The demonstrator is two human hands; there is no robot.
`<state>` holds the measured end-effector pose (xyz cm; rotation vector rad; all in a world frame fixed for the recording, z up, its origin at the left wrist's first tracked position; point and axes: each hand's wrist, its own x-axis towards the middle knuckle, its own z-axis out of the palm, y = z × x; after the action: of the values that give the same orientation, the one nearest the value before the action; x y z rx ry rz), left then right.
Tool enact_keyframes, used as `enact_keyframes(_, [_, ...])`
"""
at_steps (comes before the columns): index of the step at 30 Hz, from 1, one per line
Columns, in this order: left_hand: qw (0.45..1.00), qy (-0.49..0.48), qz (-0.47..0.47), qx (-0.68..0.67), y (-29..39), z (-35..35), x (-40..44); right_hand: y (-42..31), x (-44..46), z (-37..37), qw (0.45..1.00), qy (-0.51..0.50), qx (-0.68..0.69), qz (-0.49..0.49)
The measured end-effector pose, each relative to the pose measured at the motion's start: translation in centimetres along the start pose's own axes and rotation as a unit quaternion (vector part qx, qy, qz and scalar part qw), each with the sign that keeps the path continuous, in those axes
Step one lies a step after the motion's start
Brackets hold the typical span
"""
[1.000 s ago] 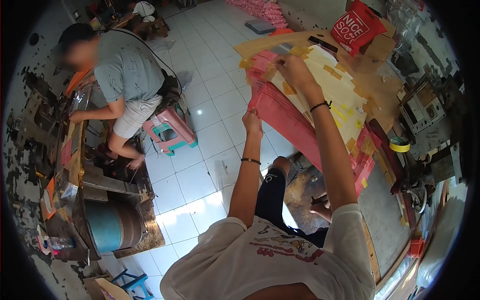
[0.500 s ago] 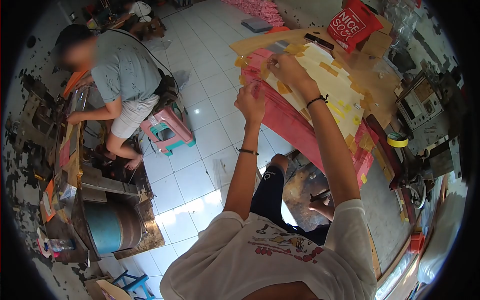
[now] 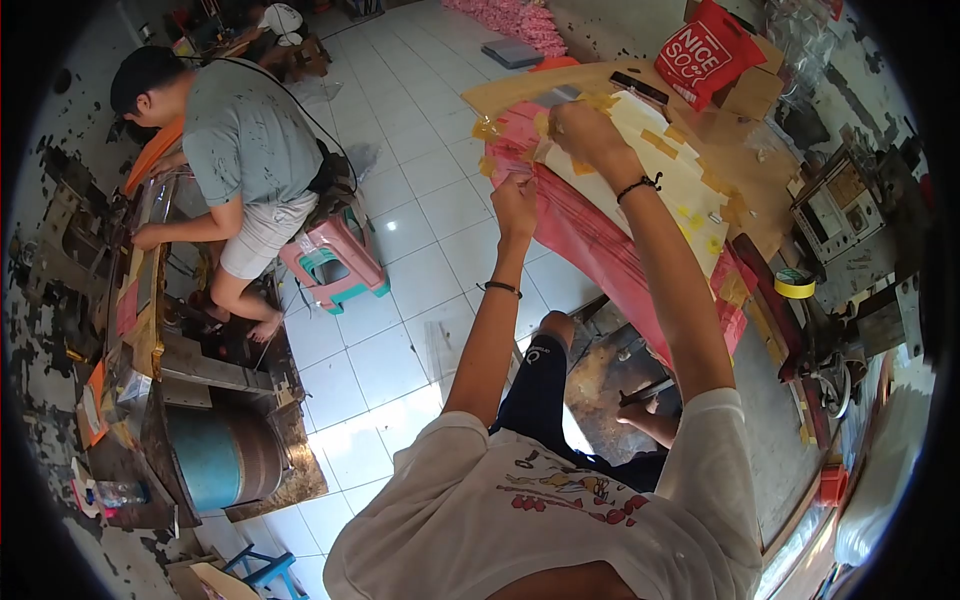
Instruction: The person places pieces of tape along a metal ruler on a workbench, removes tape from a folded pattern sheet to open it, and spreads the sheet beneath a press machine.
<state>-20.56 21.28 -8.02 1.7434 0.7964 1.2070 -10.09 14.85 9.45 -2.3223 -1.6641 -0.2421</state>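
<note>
Bag (image 3: 705, 60) (contents hidden) — beside carton (image 3: 755, 94); left hand (image 3: 515, 207) pinches red sheeting (image 3: 588, 240).

Light's pretty decent overall, kinda soft on the arms and plenty to see by. Biggest hot spot is the floor (image 3: 385, 375) down and left of the left hand (image 3: 515, 207), where a patch blows out to white, plus a small glare dot straight out to its left. Under the table (image 3: 785, 470), below the right hand (image 3: 588, 135), it's shadowy, and it gets dim far up-left of both. Wide lens bends the wall (image 3: 870, 120) right of the hands, corners go black, fine detail's mushy.
</note>
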Motion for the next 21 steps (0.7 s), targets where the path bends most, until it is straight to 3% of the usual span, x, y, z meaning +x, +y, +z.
enact_keyframes(8, [1.0,-0.006,0.0,-0.009,-0.1,0.1,0.6,0.9,-0.3,-1.0,0.999,-0.007,0.053,0.004])
enact_keyframes(11, [1.0,-0.013,-0.024,-0.015,-0.1,0.0,0.3,-0.6,-0.8,-2.2,0.984,-0.122,0.125,0.042])
enact_keyframes(14, [1.0,0.018,0.008,-0.008,-2.0,0.5,-0.2,-2.1,-1.2,-3.6,0.941,-0.156,0.276,0.118])
enact_keyframes(18, [0.975,0.074,0.15,-0.145,-8.8,2.9,-0.9,-0.4,-0.9,-3.1,0.915,-0.36,0.156,0.096])
enact_keyframes(21, [0.966,0.048,0.077,-0.243,-9.9,3.7,-0.4,1.1,-0.2,-1.7,0.907,-0.415,0.007,0.073])
